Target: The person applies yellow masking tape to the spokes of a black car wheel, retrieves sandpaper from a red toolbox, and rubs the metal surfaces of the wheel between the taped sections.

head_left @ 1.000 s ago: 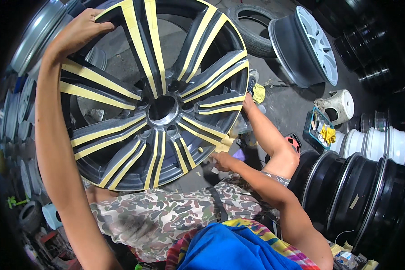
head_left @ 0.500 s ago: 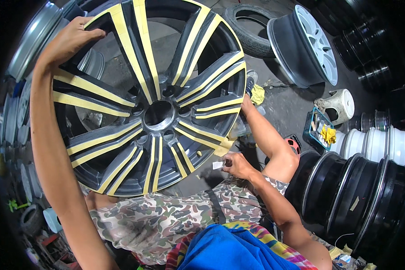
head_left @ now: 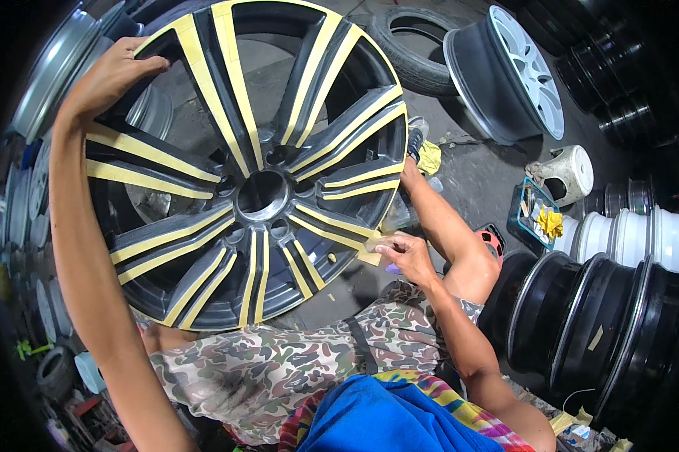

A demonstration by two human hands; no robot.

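Note:
A large black multi-spoke alloy wheel rim point(head_left: 204, 282) leans up in front of my lap, its spoke faces covered with yellow masking tape point(head_left: 238, 90). At the upper left my left hand point(head_left: 117, 75) is closed around the rim's outer edge, with the thumb on the near side. Beside the rim's lower right edge, my right hand point(head_left: 407, 255) is closed in a pinch at a loose flap of masking tape point(head_left: 369, 257) that sticks out past the edge. Below those fingers shows a small purple bit point(head_left: 392, 268), too small to name.
A tyre point(head_left: 415, 53) and a silver wheel point(head_left: 505, 75) stand at the far right. A white stool point(head_left: 569, 177) lies beside a blue basket point(head_left: 522, 222) holding a yellow cloth. Black wheels point(head_left: 573, 324) line the right side; more rims point(head_left: 61, 68) stack at the left.
My right hand has moved up and slightly left to the tape flap. The small white piece seen in its fingers before no longer shows. The wheel has shifted slightly left.

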